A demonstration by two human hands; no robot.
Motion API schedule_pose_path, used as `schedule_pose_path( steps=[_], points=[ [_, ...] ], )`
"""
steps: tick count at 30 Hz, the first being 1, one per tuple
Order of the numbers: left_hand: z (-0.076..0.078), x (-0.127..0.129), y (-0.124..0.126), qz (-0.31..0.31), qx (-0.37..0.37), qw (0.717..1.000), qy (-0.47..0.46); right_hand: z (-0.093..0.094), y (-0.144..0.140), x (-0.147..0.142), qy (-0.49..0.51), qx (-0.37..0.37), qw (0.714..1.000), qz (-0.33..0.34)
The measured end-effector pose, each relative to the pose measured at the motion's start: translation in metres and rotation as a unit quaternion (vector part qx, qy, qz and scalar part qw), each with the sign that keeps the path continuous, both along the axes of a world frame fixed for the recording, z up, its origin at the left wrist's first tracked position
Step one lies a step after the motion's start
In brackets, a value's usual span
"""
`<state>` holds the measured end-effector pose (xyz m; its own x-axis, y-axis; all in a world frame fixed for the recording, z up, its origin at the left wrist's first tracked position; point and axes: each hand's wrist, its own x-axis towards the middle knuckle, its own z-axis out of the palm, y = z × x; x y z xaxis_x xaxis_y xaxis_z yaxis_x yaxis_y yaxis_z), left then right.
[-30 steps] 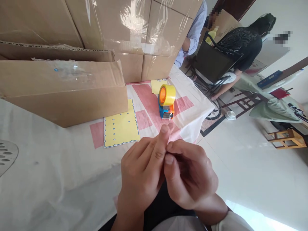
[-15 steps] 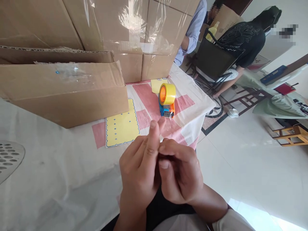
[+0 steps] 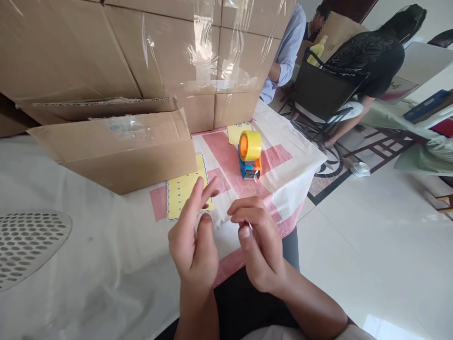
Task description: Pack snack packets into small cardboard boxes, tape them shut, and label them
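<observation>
My left hand (image 3: 196,241) is held up over the table's front edge, its fingers and thumb apart and nothing visible in it. A short gap away on its right, my right hand (image 3: 262,245) has curled fingers with the thumb tip against the forefinger. Whatever may be in that pinch is too small or hidden to make out. Beyond both hands stands a tape dispenser (image 3: 250,155) with a yellow roll and a blue and orange body. Behind my left hand lies a yellow printed sheet (image 3: 173,197), partly covered by an opened cardboard box (image 3: 141,160).
Stacked, taped cartons (image 3: 177,52) rise at the back. A smaller yellow piece (image 3: 238,132) lies near them. A perforated grey object (image 3: 33,241) is at the left. Right of the table, one person (image 3: 368,56) sits on a black chair (image 3: 314,89); another's blue sleeve (image 3: 290,56) shows behind the cartons.
My hands were together with fingertips touching and have moved apart. The left fingers have spread. The view has shifted slightly, so the boxes appear lower and further right.
</observation>
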<state>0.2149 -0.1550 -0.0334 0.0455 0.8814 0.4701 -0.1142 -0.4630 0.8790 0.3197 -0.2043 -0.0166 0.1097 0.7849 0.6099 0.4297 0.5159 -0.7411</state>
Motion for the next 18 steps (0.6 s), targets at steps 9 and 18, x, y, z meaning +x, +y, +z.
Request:
schedule_pose_path(
  steps=[9, 18],
  points=[
    [-0.003, 0.006, 0.001, -0.097, -0.018, 0.99, -0.104, -0.021, -0.005, -0.009, 0.044, -0.117, 0.987, 0.104],
    [-0.012, 0.013, 0.01, -0.173, -0.071, 0.975, -0.123, -0.02, 0.026, -0.013, 0.041, -0.11, 0.991, 0.059]
  ],
)
